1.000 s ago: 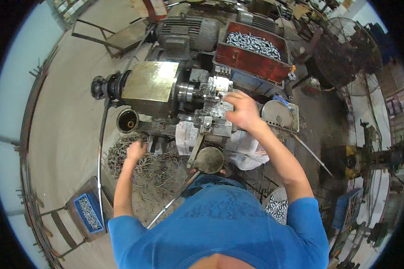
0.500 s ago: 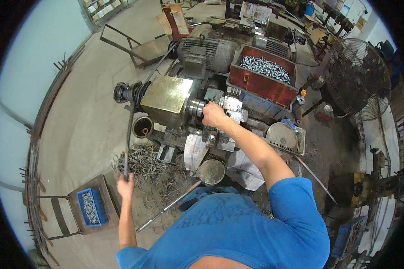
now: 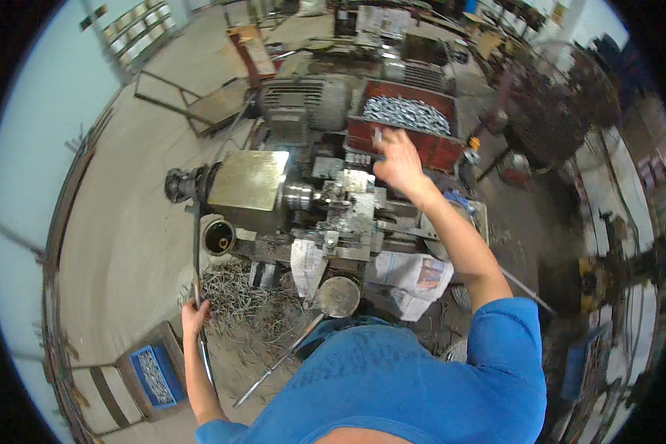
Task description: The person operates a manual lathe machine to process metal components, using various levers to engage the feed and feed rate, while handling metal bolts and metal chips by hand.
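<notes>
Lever [image 3: 196,259] enclosed by left fingers [image 3: 191,308].

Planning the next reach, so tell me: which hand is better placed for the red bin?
Probably the right hand: in view it overlaps the near wall of the red bin. The left hand is wrapped around the long bar, well off to the left.

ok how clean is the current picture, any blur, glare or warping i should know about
Head view: the right hand looks soft, by the red bin; head view: pale glare sits on the flat metal cover; head view: the fan looks smeared; head view: bars along the wall bow with the fisheye, corners black.
</notes>
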The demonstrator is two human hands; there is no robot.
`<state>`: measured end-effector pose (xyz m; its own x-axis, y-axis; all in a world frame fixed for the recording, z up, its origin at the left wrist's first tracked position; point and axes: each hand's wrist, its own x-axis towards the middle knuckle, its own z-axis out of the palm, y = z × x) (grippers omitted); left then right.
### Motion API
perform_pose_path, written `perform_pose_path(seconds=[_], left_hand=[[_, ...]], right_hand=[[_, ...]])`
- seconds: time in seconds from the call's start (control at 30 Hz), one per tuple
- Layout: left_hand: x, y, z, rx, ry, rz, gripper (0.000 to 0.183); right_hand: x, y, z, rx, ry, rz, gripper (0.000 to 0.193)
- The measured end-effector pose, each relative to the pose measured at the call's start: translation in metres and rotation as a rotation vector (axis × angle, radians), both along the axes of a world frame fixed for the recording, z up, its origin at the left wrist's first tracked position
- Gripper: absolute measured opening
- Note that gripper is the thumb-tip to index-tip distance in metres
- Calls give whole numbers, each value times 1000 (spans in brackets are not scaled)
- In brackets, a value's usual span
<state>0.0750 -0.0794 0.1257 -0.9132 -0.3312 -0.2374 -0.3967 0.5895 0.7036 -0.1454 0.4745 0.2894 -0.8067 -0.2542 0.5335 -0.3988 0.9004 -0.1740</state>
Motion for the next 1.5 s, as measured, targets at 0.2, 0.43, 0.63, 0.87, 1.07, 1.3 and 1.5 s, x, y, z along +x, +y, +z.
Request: perform_pose_path(seconds=[0.2, 0.43, 0.63, 0.87, 1.07, 1.3, 1.5], left_hand=[[-39, 4, -35, 181, 84, 105, 18], [-42, -21, -52, 144, -92, 102, 18], [-46, -15, -42, 78, -117, 102, 7], [-40, 5, -29, 34, -103, 101, 7], [-36, 5, -35, -9, -40, 105, 6], [-36, -8, -35, 40, -71, 76, 13], [-27, 57, 39, -780, -56, -493, 40]], right_hand=[[99, 51, -30, -186, 66, -48, 63], [354, 94, -217, -518, -572, -600, 52], [536, 127, -310, -225, -847, -1173, 37], [538, 148, -320, -398, -766, -1035, 29], [512, 158, -334, -111, -1099, -965, 32], [512, 168, -332, -96, -1107, -947, 35], [493, 162, -273, -425, -660, -897, 40]])
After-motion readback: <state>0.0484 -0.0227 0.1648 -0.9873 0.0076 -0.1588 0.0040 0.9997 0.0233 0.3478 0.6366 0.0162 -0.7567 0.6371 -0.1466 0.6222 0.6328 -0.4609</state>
